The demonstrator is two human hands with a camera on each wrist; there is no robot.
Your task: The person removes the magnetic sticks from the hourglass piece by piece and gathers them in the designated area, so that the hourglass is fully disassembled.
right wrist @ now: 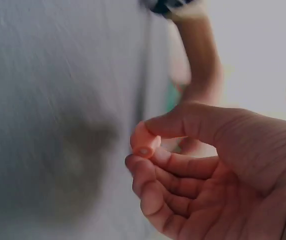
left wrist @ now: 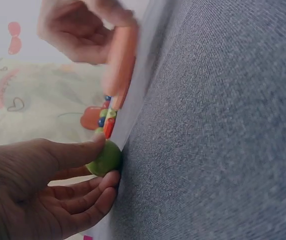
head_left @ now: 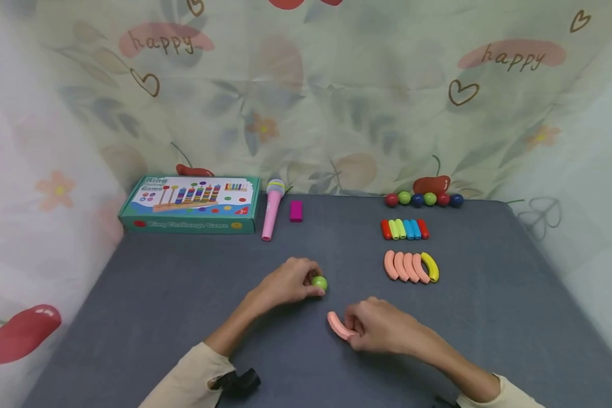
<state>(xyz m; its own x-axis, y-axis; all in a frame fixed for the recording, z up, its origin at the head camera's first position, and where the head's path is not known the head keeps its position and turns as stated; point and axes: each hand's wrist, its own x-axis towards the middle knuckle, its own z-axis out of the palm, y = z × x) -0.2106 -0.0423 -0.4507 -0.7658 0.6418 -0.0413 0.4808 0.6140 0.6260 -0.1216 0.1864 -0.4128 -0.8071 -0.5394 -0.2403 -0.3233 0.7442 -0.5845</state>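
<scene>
My left hand (head_left: 292,281) pinches a green ball (head_left: 319,283) between thumb and fingers, low over the grey cloth. The left wrist view shows the same green ball (left wrist: 106,159) from close up, right at the cloth surface. Nearer to me and a little to the right, my right hand (head_left: 382,327) grips one end of a curved pink piece (head_left: 339,326), whose other end points away to the left. In the right wrist view the thumb and fingertips hold that pink piece (right wrist: 145,142), with a small hole in its end.
At the back left lie a game box (head_left: 188,205), a pink toy microphone (head_left: 272,209) and a magenta block (head_left: 296,211). On the right are a row of coloured balls (head_left: 417,200), short coloured tubes (head_left: 405,229) and curved pink pieces (head_left: 399,266) with a yellow one (head_left: 430,268).
</scene>
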